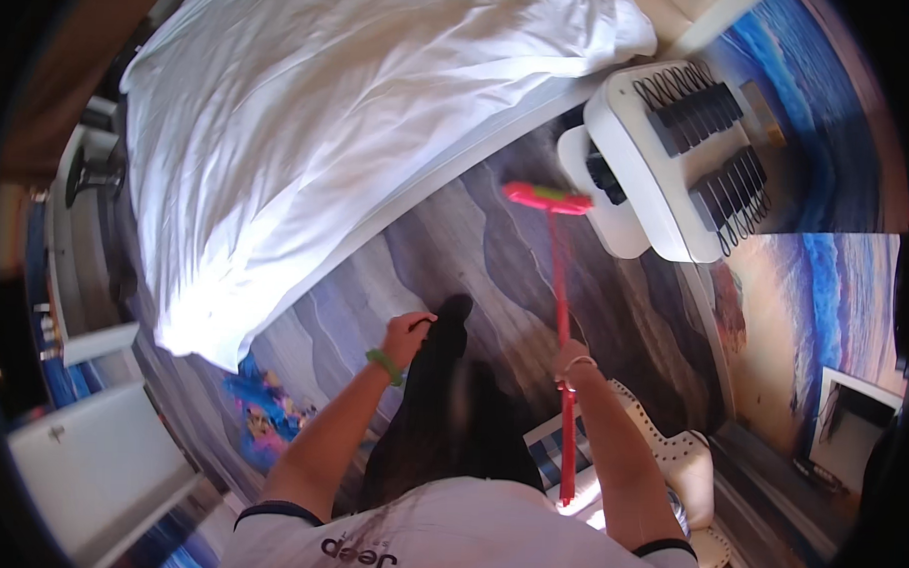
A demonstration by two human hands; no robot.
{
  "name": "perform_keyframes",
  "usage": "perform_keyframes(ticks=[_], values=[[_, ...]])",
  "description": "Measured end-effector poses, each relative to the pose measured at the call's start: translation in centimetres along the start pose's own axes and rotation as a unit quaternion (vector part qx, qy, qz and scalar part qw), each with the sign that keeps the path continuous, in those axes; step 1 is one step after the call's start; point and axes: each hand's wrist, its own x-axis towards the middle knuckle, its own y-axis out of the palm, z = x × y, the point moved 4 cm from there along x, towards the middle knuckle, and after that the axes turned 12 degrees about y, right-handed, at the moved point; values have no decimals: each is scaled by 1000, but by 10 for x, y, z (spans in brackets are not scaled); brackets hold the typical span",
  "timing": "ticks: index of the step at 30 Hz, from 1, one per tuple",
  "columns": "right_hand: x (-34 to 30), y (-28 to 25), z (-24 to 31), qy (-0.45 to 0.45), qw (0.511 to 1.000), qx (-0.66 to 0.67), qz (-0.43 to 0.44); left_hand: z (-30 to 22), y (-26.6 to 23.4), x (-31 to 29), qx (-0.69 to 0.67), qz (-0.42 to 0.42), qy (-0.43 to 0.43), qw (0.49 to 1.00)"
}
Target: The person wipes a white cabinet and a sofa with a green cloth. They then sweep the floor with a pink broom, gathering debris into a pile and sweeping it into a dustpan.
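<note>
My right hand (572,365) grips the long pink handle of a broom (562,288). Its pink and green head (548,197) rests on the patterned floor near the white bedside table (638,180). My left hand (409,334) is closed on the top of a black dustpan handle (445,334), and the dark pan hangs down in front of my body. A green band circles my left wrist. A bed with a white duvet (330,129) lies to my left and ahead.
Black hangers (710,143) lie in rows on the white bedside table. A white perforated chair (669,452) stands at my right. A colourful toy or bag (265,408) lies on the floor by the bed corner. White furniture (98,462) is at the lower left.
</note>
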Motion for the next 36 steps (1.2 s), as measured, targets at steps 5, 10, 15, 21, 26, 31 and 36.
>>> perform_keyframes(ticks=[5,10,15,21,26,31,36], values=[[-110,101,10,-72,977,-173,100,7,-49,-161,142,-146,-66,977],[-124,140,-21,-243,939,-244,21,43,-45,-341,380,-111,-89,914],[-102,103,-53,-106,982,-147,59,57,-35,-476,458,-169,-174,855],[-62,132,-43,-39,993,-64,92,88,-52,-569,379,-272,-179,866],[-116,288,-32,-74,967,-240,46,93,-56,-620,390,-70,-128,909],[-213,362,32,-148,907,-393,34,86,-84,-691,170,-214,-102,956],[-281,393,71,-101,930,-354,16,58,-103,-799,179,-297,-208,915]])
